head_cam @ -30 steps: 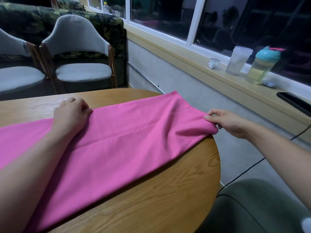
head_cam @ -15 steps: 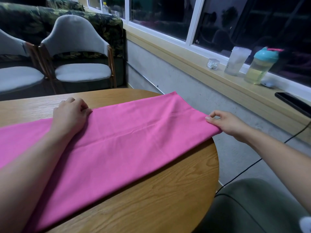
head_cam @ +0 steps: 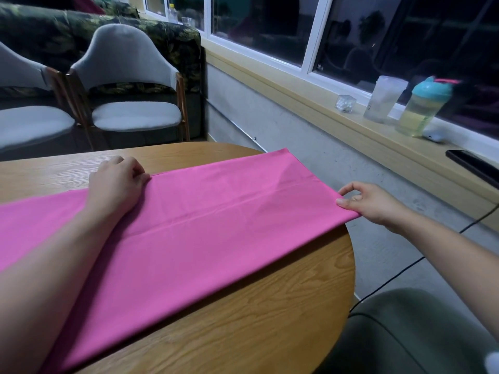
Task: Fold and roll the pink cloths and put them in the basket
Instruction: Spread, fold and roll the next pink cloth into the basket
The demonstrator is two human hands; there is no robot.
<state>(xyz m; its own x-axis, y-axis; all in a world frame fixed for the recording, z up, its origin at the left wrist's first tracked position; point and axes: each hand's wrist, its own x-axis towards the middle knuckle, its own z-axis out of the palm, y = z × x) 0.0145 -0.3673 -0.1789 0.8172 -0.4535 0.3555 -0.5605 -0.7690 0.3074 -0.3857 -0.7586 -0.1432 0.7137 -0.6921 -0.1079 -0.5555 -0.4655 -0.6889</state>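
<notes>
- pink cloth lies flat on the round wooden counter, a long folded band with a lengthwise crease down the middle
- long axis runs across the counter from its near left side to its far right edge; left end goes out of view under the left forearm
- right short end points at the wall under the window and reaches just past the counter's right edge
- left hand sits on the cloth's far long edge, toward the counter's far side; fingers curled, thumb and fingertips pinching that edge
- right hand is off the counter's right edge at the near corner of the cloth's short end; thumb lies on top of the fabric and grips it, index finger arched above, fingers underneath hidden
- cloth is stretched between both hands, almost no wrinkles
</notes>
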